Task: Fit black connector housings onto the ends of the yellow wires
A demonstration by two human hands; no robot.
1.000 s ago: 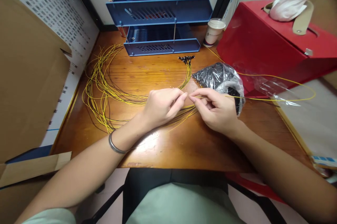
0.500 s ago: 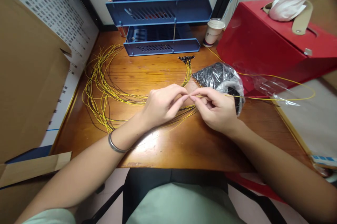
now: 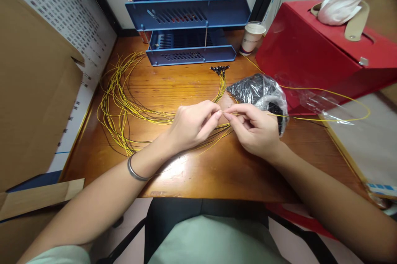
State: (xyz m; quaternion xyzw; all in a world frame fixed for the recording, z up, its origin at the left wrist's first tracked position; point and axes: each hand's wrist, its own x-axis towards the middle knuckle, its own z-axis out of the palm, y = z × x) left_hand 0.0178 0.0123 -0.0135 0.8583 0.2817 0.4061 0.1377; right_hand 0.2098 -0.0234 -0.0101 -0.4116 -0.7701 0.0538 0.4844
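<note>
My right hand [image 3: 256, 127] pinches a thin yellow wire [image 3: 331, 119] that runs off to the right and loops back by the red box. Fingertip to fingertip with it, my left hand [image 3: 195, 123] is also closed in a pinch. Whatever lies between the left fingertips is too small to make out. Under and behind the hands passes a bundle of yellow and black wires [image 3: 116, 90], coiled on the left. Small black end pieces [image 3: 220, 70] tip the bundle beyond my hands. Just past my right hand sits a clear plastic bag [image 3: 257, 88] of black parts.
A blue two-tier tray rack [image 3: 189, 14] stands at the back of the wooden table [image 3: 192, 177]. Beside it are a paper cup [image 3: 252, 39] and a red box [image 3: 310, 49] with tissue on top. Cardboard [image 3: 34, 90] rises on the left.
Both hands keep almost the same pose, fingertips together. The yellow wire to the right of my right hand has shifted slightly.
</note>
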